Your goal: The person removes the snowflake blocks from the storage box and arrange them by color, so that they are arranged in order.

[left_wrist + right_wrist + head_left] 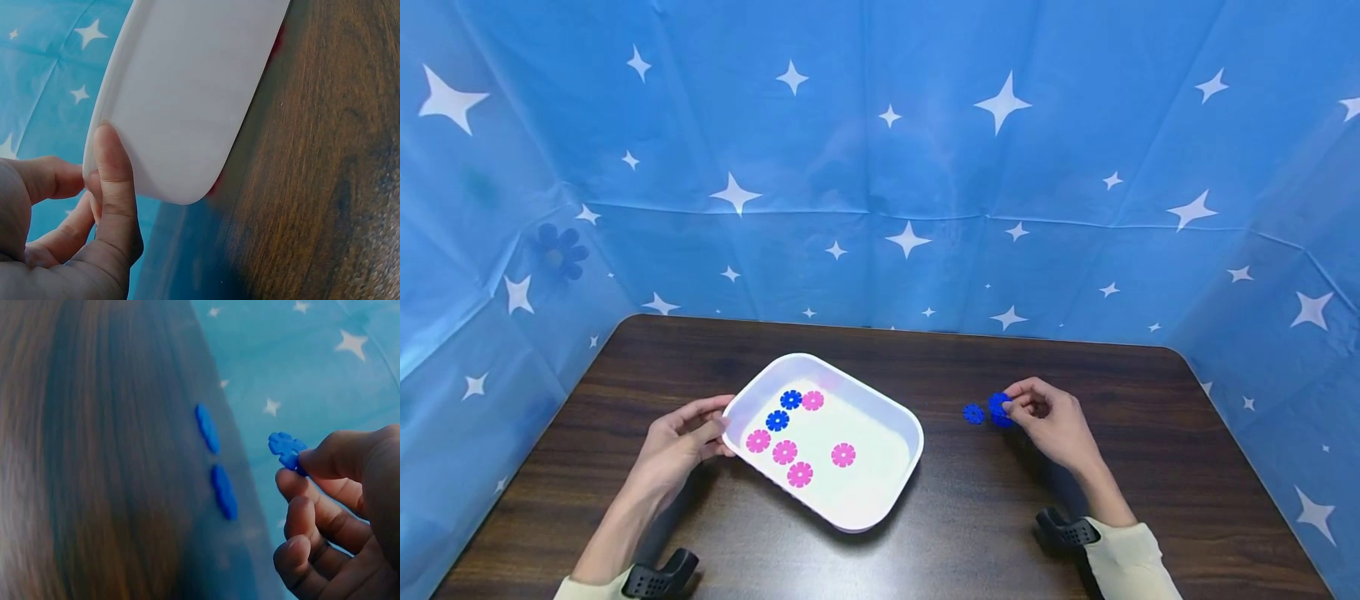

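Observation:
My left hand (673, 450) pinches the rim of a white plastic tray (880, 398) at its left corner, thumb (114, 181) against the outer wall in the left wrist view. Inside lie blue notched discs (777, 421) and several pink notched discs (785, 452), flat on the bottom. To the right of the tray, my right hand (1054, 423) pinches one blue notched disc (286, 450) between thumb and forefinger, held above the table. Two more blue notched discs rest on the wood, one (207, 429) beside the other (225, 492).
The dark wooden table (985, 517) carries the tray left of centre. A blue curtain with white stars (880, 167) hangs behind the table and along both sides. Each wrist wears a black band (658, 575).

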